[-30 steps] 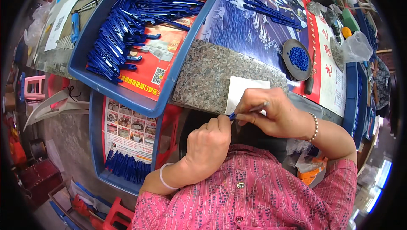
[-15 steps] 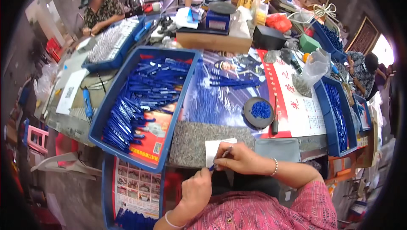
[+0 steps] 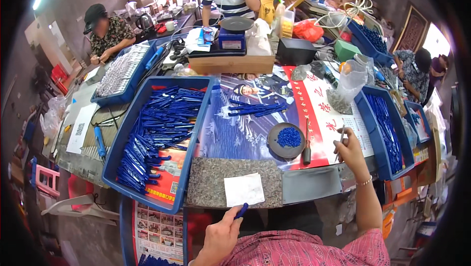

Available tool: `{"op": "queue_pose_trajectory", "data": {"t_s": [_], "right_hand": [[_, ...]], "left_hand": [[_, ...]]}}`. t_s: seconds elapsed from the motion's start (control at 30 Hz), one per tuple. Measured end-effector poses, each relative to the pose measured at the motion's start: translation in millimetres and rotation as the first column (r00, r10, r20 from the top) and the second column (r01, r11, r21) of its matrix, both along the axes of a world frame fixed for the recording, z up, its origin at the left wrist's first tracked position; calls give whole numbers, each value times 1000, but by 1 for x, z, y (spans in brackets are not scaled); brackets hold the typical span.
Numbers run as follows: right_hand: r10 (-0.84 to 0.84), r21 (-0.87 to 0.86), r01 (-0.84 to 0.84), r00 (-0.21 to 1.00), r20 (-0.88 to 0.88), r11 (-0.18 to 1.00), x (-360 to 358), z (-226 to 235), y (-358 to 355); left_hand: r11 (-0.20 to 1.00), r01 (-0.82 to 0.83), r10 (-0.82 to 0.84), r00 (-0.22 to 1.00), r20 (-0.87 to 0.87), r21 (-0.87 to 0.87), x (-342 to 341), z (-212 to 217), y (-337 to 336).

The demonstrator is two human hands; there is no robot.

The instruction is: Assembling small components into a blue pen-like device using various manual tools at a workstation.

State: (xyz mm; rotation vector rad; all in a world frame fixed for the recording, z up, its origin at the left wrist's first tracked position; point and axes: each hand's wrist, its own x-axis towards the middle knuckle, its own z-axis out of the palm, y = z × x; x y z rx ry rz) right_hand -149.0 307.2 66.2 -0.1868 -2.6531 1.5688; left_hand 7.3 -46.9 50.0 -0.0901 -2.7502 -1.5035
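My left hand [image 3: 221, 234] is closed near the table's front edge, pinching a slim blue piece [image 3: 241, 211] between thumb and fingers. A white paper [image 3: 240, 191] lies just beyond it on the grey stone slab [image 3: 206, 182]. Raised over the right side of the table, my right hand [image 3: 351, 152] grips a slim metal tool [image 3: 341, 141] that looks like tweezers. To its left sits a round dark dish [image 3: 277, 151] of small blue beads [image 3: 289, 137], beside a dark-handled screwdriver [image 3: 307, 155]. Long blue pieces [image 3: 257, 109] lie loose on the printed poster sheet [image 3: 225, 138].
A large blue tray [image 3: 182, 187] of slim blue pieces stands at left, with another blue tray [image 3: 122, 217] below it. More blue trays [image 3: 360, 114] line the right side. A wooden box [image 3: 230, 64] stands at the back. Other people sit around the table.
My right hand has moved away from my left, going right and farther over the table with the metal tool. My left hand keeps the blue piece. The view has shifted a little.
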Motion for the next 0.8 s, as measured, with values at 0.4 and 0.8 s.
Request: {"op": "queue_pose_trajectory", "data": {"t_s": [0.4, 0.8], "right_hand": [[73, 701, 133, 964, -255, 700, -7, -47, 34], [219, 394, -180, 974, -56, 901, -23, -39, -47]], "left_hand": [[733, -129, -118, 943, 311, 668, 10, 1, 3], [615, -252, -212, 859, 465, 747, 3, -3, 18]]}}
